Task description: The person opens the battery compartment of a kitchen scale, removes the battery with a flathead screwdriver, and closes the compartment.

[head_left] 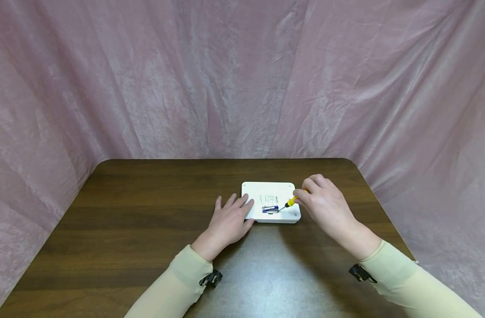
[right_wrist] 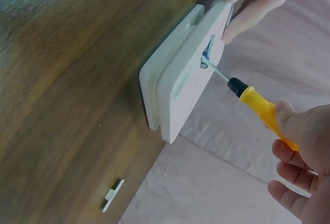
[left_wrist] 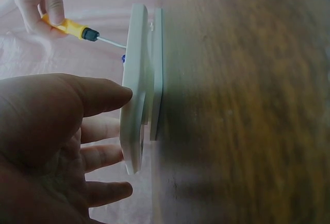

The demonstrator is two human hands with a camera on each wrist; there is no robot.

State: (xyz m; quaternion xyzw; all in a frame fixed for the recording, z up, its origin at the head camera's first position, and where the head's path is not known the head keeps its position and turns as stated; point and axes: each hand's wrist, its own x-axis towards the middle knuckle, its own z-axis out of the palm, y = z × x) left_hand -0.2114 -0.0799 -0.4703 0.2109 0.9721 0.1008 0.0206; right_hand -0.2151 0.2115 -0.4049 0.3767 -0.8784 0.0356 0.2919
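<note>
A white kitchen scale (head_left: 269, 190) lies underside up on the table, with a printed label and small feet at its corners. Blue-and-silver batteries (head_left: 270, 209) show in its uncovered battery compartment. My right hand (head_left: 326, 203) grips the yellow handle of a screwdriver (right_wrist: 260, 108). The thin metal tip slants down into the compartment, at the right end of the batteries. Spread and mostly straight, the fingers of my left hand (head_left: 231, 219) rest on the scale's left side. From the left wrist view, the thumb (left_wrist: 111, 96) presses at its edge.
A small white piece with dark ends (right_wrist: 112, 195) lies on the brown wooden table (head_left: 154, 221), off to the scale's right; my right hand hides that spot in the head view. Pink curtains (head_left: 242, 79) hang behind and beside the table.
</note>
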